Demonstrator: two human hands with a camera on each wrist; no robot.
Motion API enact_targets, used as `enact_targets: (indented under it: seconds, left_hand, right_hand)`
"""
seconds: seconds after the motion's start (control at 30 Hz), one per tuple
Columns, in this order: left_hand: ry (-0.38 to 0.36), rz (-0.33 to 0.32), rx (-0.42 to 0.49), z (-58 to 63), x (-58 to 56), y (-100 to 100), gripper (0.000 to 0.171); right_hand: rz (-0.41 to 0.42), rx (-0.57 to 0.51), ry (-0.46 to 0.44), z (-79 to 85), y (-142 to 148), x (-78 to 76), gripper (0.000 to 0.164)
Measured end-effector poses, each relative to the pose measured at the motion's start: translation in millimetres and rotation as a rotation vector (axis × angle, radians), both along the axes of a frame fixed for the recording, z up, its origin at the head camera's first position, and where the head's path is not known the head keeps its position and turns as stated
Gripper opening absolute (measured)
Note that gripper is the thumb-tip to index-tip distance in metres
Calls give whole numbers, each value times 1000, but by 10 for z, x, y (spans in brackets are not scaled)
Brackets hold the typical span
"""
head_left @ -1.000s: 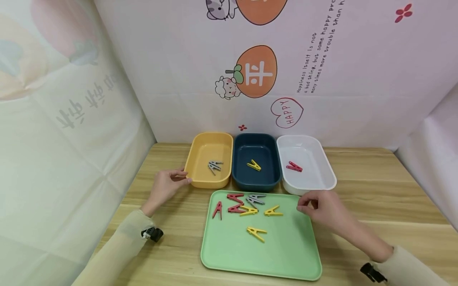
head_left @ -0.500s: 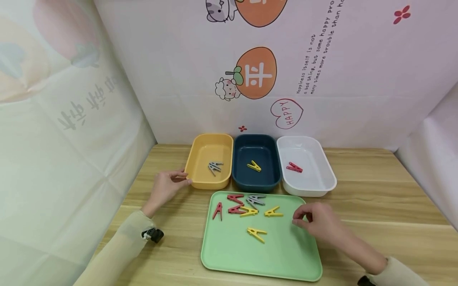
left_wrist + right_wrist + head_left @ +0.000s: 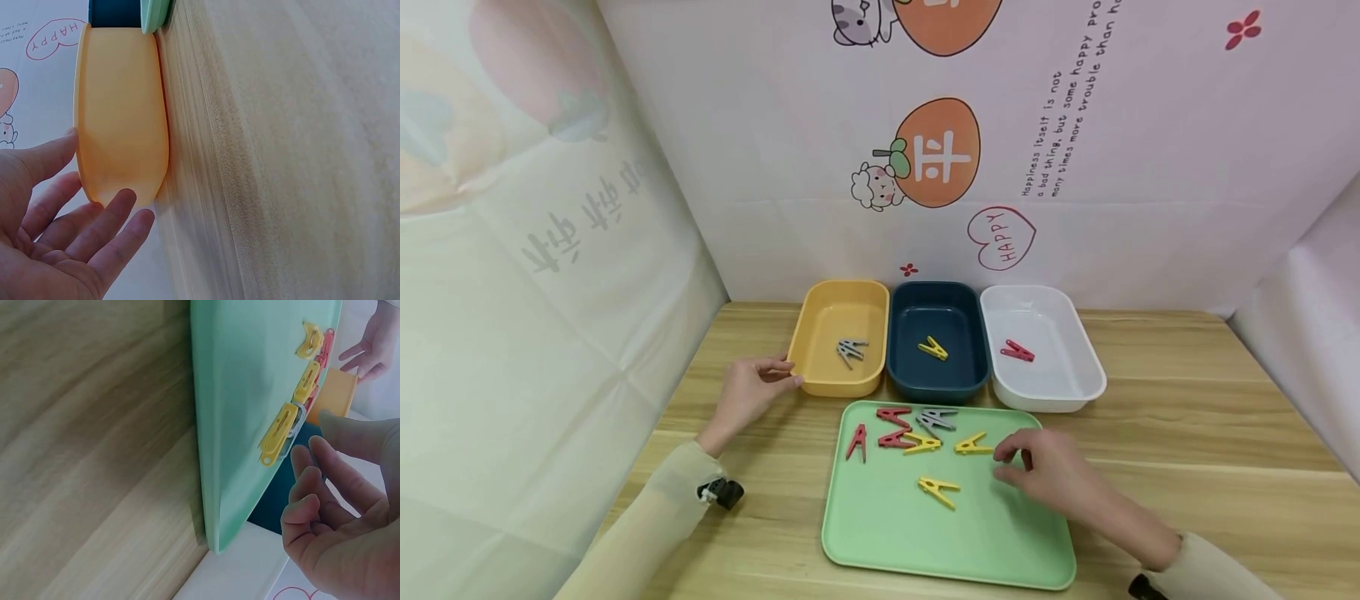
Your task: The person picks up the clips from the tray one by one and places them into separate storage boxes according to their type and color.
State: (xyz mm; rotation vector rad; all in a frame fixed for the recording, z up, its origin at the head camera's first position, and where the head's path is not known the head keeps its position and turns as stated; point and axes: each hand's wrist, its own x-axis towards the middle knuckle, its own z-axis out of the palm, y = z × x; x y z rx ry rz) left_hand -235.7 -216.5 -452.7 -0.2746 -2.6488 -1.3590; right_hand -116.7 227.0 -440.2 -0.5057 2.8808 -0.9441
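My left hand [image 3: 750, 393] rests its fingers and thumb against the near-left corner of the yellow bin [image 3: 119, 94]; in the left wrist view the fingers are loosely spread along its end. Over the right part of the green tray [image 3: 955, 542], my right hand [image 3: 1048, 471] holds nothing. Its thumb and forefinger stand apart, the other fingers bent, in the right wrist view [image 3: 340, 519]. Just left of those fingertips lies a yellow clothespin [image 3: 972, 444]. Other yellow clothespins [image 3: 937, 490], red clothespins [image 3: 856, 442] and grey clothespins [image 3: 936, 419] lie on the tray, some overlapping.
Behind the tray, the yellow bin holds grey clothespins [image 3: 852, 350]. Beside it, a dark blue bin [image 3: 938, 386] has one yellow clothespin and a white bin [image 3: 1060, 392] one red clothespin. A printed cloth [image 3: 820, 183] hangs behind the wooden table [image 3: 1210, 392].
My right hand has moved from the white bin's near edge down and left over the tray, with thumb and forefinger parting. My left hand has stayed at the yellow bin.
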Motion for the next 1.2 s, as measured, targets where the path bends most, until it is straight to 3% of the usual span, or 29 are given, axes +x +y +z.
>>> enact_targets:
  seconds: [0.2,0.67,0.87,1.2]
  left_hand:
    - [-1,-10,2,2,-1,6,32]
    - [-6,-12,6,3,-13,4,33]
    - [-10,-10,10,10,-14,4,33]
    - [-10,-8,12,4,-4,2,32]
  right_hand:
    - [-45,35,-13,-7,-63,-92,18]
    - [4,133,-2,-103,-166,-294,36]
    - [34,139,33,-135,-149,-287,30]
    - [-3,140,-24,-125,-129,-206,31]
